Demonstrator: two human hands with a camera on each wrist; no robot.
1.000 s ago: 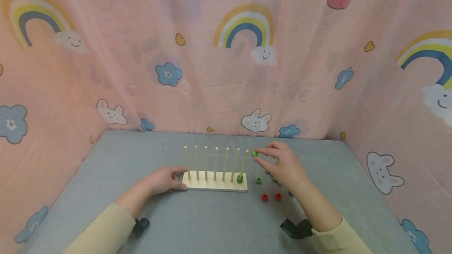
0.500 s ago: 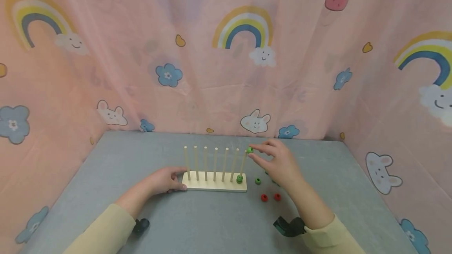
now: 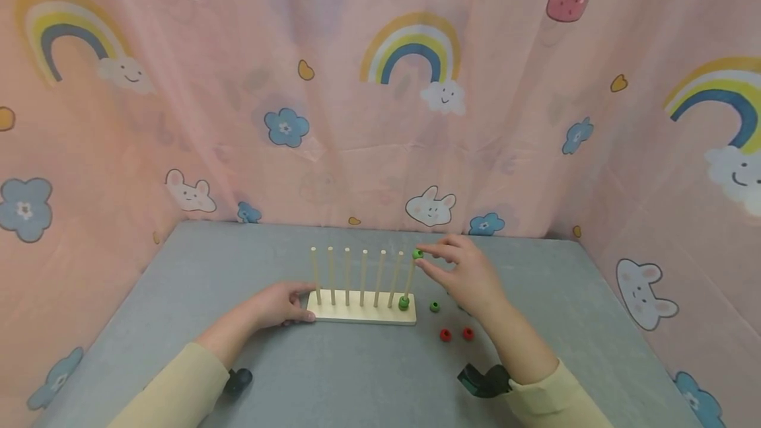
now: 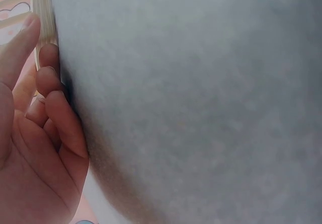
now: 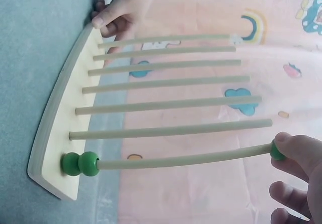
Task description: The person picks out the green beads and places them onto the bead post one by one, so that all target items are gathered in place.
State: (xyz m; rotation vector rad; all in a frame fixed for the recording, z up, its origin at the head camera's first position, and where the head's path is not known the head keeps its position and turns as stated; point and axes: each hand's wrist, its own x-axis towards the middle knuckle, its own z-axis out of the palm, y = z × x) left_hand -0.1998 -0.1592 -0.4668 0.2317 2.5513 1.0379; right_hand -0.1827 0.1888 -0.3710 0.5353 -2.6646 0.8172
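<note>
A pale wooden pegboard with a row of several upright pegs stands on the grey table. Its left end is held by my left hand, thumb at the near edge and fingers round the end. At the top of the rightmost peg, my right hand pinches a green bead between thumb and finger. The peg's tip meets the bead in the right wrist view. Two green beads sit stacked at the foot of that same peg. The other pegs are bare.
To the right of the board lie a loose green bead and two red beads; others are mostly hidden behind the right hand. A dark wrist-worn device juts from the right sleeve. A patterned pink curtain borders the table.
My right hand has moved left with the green bead, from beside the rightmost peg to its tip. The left hand keeps its hold on the pegboard.
</note>
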